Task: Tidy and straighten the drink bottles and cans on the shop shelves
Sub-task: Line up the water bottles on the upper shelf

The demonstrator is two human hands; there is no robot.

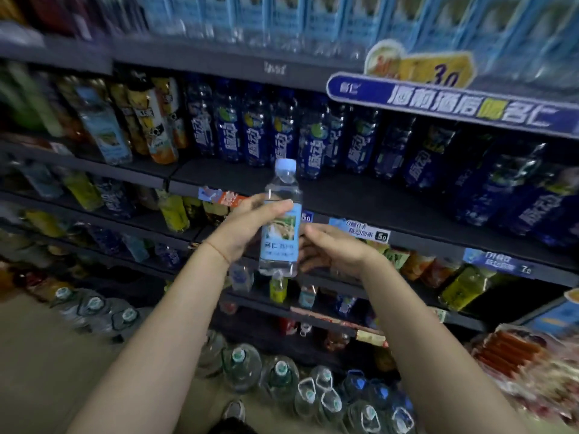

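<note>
1. I stood facing dark shop shelves [391, 195] stocked with drinks, seen from a camera on my head looking down along both bare forearms.
2. My left hand [247, 230] gripped a clear water bottle [279, 220] with a pale blue cap and a light blue label; my thumb lay curled across the front of the label and my fingers wrapped behind it.
3. I held the bottle upright in the air in front of the shelves, touching none of them, with its cap level with the front edge of the shelf of blue bottles.
4. My right hand [329, 245] was just beside the bottle's lower right side, its fingers loosely curled towards it; I could not tell whether they touched it or gripped it.
5. A thin red string bracelet [217, 247] circled my left wrist.
6. Behind the bottle, a row of dark blue drink bottles [282, 130] stood on the shelf, set back from its front edge.
7. To their left stood orange and yellow juice bottles [156, 120], some leaning.
8. A blue promotional banner [454, 104] with white lettering hung from the shelf edge above on the right.
9. Large clear water jugs [279, 374] stood on the floor below, near my shoe [234, 410].
</note>
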